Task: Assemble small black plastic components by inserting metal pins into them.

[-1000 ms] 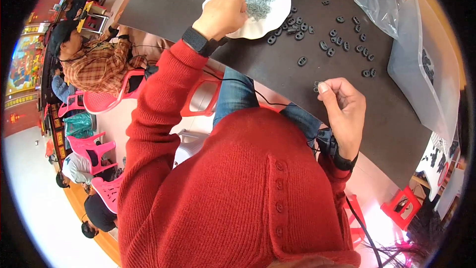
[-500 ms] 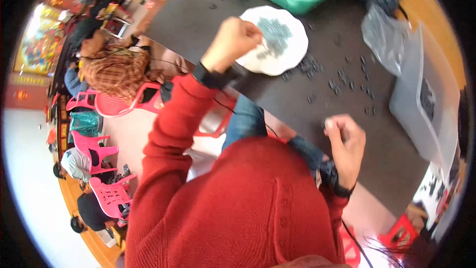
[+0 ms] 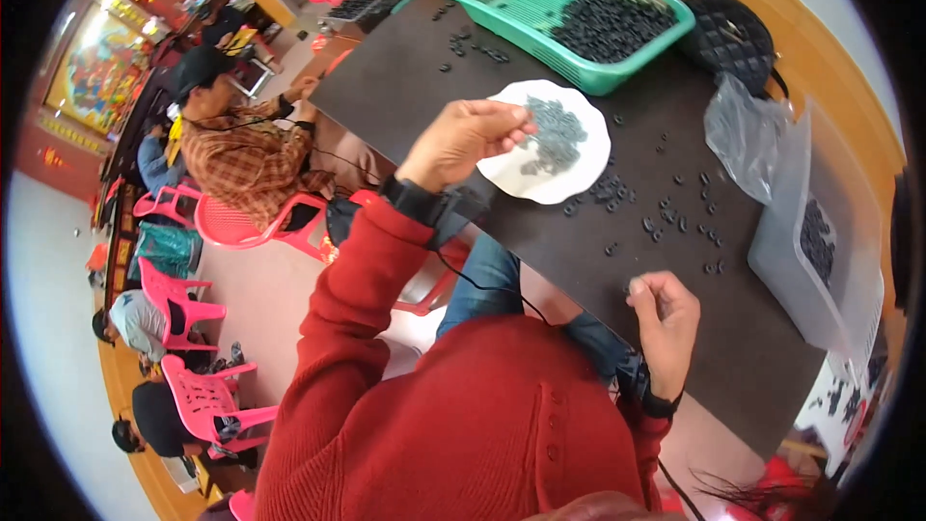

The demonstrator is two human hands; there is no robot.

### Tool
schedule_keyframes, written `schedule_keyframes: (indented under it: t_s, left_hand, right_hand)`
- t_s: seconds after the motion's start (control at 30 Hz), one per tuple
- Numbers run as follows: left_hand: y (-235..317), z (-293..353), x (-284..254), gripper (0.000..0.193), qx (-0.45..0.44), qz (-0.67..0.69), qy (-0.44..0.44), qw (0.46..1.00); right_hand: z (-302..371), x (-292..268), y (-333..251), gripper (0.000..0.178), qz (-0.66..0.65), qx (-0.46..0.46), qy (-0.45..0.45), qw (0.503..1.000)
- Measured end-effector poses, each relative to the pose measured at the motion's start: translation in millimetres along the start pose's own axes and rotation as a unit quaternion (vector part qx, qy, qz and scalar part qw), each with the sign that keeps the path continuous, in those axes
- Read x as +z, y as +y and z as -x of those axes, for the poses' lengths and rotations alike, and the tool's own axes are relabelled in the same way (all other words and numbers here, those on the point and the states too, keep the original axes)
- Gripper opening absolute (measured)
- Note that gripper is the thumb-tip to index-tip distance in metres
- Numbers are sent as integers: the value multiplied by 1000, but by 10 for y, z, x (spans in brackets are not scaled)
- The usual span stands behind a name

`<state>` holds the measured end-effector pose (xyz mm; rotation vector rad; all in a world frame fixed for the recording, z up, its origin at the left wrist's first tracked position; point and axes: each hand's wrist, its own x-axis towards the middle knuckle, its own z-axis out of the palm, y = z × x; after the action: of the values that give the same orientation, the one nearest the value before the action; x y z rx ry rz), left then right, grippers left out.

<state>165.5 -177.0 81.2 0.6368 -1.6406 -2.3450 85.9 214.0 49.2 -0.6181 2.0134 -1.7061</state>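
My left hand [image 3: 471, 140] is closed in a pinch at the left side of a white scalloped plate [image 3: 502, 183]. Whatever sits between its fingertips is too small to make out. On the plate lies a heap of small grey translucent pieces [image 3: 559, 140]. Near the table's front edge, my right hand [image 3: 667, 328] has thumb and forefinger closed on a small black part, of which only a dark bit shows at the tips. Loose black ring-like parts [image 3: 666, 217] are scattered on the dark table [image 3: 743, 347] between the plate and my right hand.
A green basket [image 3: 598, 77] with many black parts stands behind the plate. On the right are a translucent bin [image 3: 781, 275], a clear plastic bag [image 3: 743, 130] and a black quilted bag [image 3: 728, 34]. A person in a plaid shirt [image 3: 231, 169] sits at the left.
The view has tilted, so the table and plate appear lower. My left hand stays pinched by the plate, its fingertips now over the plate's left part. My right hand keeps its pinch near the table edge.
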Motion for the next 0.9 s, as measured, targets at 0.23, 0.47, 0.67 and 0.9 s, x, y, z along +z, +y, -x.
schedule_keyframes:
  t_s: [0.23, 0.47, 0.67, 0.9]
  left_hand:
    - [-95, -33, -132, 23, -39, 108, -15, 993]
    - [-258, 33, -178, 26, -34, 157, -42, 986]
    - [-296, 142, -30, 26, -44, 183, -33, 981]
    - [-504, 365, 527, 24, -62, 134, -45, 988]
  right_hand:
    - [-92, 79, -59, 13, 37, 39, -21, 998]
    - [-202, 267, -51, 14, 42, 46, -22, 998]
    - [-355, 386, -158, 17, 128, 53, 9, 990]
    - [-384, 142, 180, 15, 439, -24, 30, 897]
